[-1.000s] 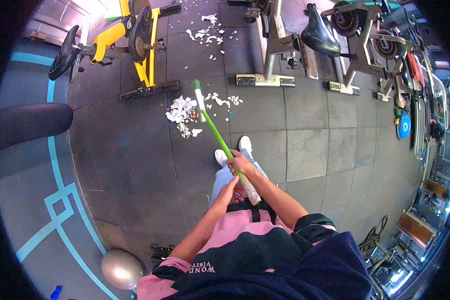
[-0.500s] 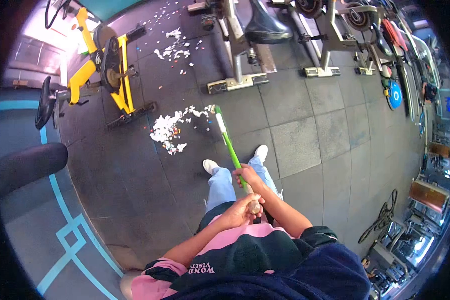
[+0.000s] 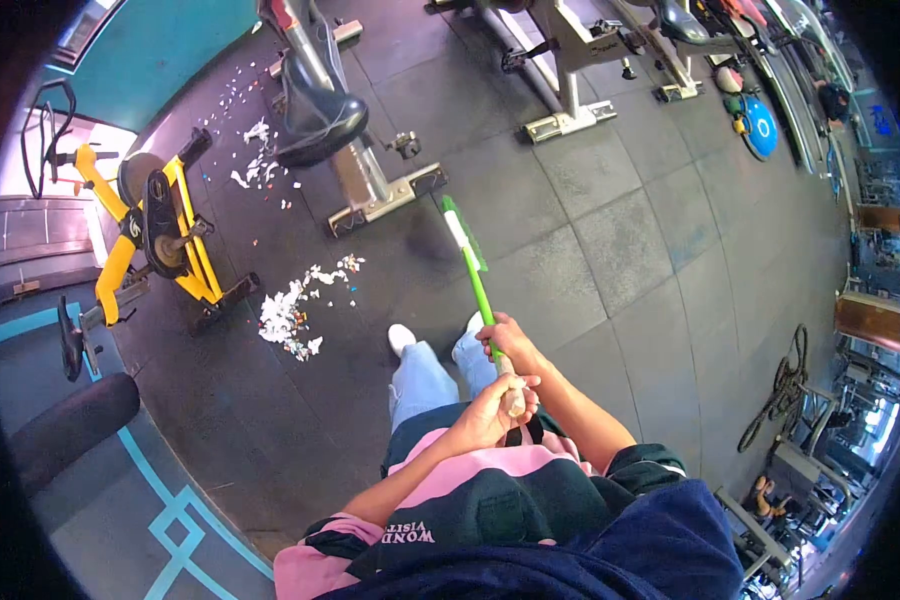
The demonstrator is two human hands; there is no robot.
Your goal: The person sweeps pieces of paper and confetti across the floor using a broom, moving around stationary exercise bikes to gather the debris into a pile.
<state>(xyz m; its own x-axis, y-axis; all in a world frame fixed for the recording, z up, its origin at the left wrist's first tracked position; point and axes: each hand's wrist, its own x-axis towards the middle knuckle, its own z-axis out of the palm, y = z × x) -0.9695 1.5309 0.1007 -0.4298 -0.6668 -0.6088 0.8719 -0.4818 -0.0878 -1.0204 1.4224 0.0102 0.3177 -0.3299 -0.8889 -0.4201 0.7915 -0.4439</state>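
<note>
A green broom [image 3: 476,275] slants up from my body over the dark tiled floor, its green bristles near the foot of an exercise bike. My left hand [image 3: 486,410] is wrapped round the pale lower end of its handle, close to my waist. Farther up the handle, my right hand [image 3: 508,340] grips the green part. A pile of white scraps with small coloured bits [image 3: 282,318] lies on the floor to the left of the broom, apart from the bristles. More white scraps [image 3: 260,155] are scattered farther off, beside the bike.
A yellow exercise bike [image 3: 160,230] stands at the left. The nearest grey bike [image 3: 375,195] stands ahead, with another bike [image 3: 570,90] right of it. A blue disc [image 3: 760,130] and a coiled black rope [image 3: 778,390] are at the right.
The view has shifted, with the bikes and scrap pile now lower and farther left. The broom head has moved rightward, away from the pile's edge. Both hands keep their hold.
</note>
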